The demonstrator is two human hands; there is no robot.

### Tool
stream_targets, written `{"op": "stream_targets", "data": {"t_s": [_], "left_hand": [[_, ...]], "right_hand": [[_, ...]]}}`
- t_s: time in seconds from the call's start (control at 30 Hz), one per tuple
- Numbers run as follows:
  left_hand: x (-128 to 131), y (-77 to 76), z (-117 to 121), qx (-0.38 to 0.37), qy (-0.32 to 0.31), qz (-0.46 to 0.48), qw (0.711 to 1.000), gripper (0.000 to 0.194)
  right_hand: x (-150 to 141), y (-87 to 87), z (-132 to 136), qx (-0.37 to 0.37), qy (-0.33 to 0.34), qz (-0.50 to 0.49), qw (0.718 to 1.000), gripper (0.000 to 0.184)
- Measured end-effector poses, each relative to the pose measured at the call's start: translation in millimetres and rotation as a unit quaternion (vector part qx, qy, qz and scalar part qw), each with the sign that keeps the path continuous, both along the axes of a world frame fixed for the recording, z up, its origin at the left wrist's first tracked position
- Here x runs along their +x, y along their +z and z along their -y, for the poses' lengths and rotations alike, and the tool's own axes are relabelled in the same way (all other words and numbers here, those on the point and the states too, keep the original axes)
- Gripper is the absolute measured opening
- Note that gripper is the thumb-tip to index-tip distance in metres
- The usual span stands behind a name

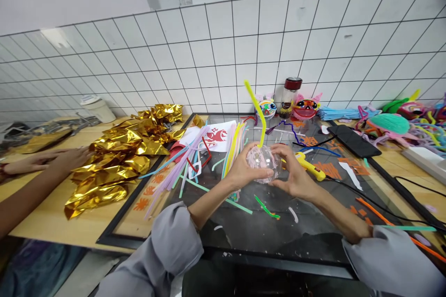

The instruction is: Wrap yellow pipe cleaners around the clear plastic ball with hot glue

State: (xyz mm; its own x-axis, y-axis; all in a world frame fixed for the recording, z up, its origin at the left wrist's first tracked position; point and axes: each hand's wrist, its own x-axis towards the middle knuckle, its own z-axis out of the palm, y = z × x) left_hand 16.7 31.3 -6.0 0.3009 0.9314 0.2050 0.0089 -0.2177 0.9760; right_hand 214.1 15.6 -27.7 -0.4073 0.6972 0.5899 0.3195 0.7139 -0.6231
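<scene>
Between my two hands is a clear plastic ball (262, 161) with pale pink material showing inside it. A yellow pipe cleaner (257, 106) stands up from its top, bent partway along. My left hand (244, 167) is closed around the ball's left side, thumb across the front. On the right side, my right hand (292, 174) grips it with curved fingers. A yellow hot glue gun (310, 167) lies just beyond my right hand, partly hidden by it. Below the ball, a green pipe cleaner scrap (266, 207) rests on the black mat.
Pastel pipe cleaners (190, 158) lie left of my hands, beside crumpled gold foil (121, 153). Another person's arm (52, 171) reaches in at far left. Behind stand a jar (290, 97) and a pink decorated figure (306, 106). A black phone (353, 140) and the glue gun's cord lie right.
</scene>
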Motion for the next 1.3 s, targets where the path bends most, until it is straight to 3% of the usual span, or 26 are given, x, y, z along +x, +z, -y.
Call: {"op": "stream_targets", "data": {"t_s": [0.7, 1.03, 1.3], "left_hand": [[-6, 3.1, 15, -0.015, -0.041, 0.048, 0.998, 0.092], [-8, 4.6, 17, -0.027, -0.027, 0.009, 0.999, 0.087], [-7, 0.5, 16, -0.092, -0.018, 0.068, 0.993, 0.082]], "right_hand": [[-7, 4.3, 19, 0.108, -0.025, 0.029, 0.993, 0.062], [-7, -1.6, 21, 0.065, -0.025, 0.013, 0.997, 0.064], [-6, 4.1, 21, 0.028, -0.021, 0.024, 0.999, 0.079]]}}
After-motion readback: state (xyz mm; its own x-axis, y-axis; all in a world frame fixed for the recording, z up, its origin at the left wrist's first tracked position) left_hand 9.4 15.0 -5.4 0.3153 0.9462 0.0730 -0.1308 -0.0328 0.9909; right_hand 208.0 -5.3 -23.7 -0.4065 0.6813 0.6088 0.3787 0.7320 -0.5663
